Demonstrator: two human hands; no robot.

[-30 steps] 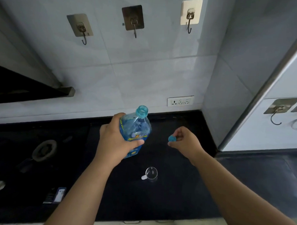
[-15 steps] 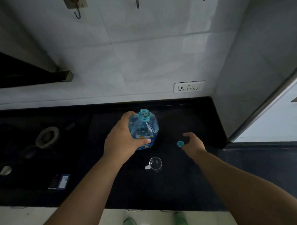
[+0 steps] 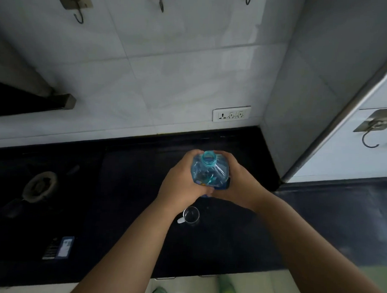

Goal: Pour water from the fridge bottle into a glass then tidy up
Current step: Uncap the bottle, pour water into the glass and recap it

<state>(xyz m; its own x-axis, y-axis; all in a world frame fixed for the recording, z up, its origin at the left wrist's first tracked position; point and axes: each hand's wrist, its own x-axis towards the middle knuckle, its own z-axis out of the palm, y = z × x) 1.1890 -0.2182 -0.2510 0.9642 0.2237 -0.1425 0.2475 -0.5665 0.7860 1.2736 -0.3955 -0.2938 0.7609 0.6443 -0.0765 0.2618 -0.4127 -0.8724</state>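
Note:
A clear blue plastic water bottle (image 3: 209,171) stands upright over the black counter (image 3: 124,209), its turquoise neck open with no cap on it. My left hand (image 3: 180,183) wraps its left side and my right hand (image 3: 239,183) holds its right side. A small clear glass (image 3: 191,214) with a handle stands on the counter just in front of the bottle, below my left wrist. The blue cap is not visible.
A gas burner (image 3: 38,186) sits at the left of the counter, and a small dark packet (image 3: 59,248) lies near the front edge. A wall socket (image 3: 231,113) is behind the bottle. A tiled side wall (image 3: 299,106) closes the right.
My right hand, which held the blue cap a second ago and lowered it toward the counter, has come over and gripped the bottle's right side. The cap is out of sight.

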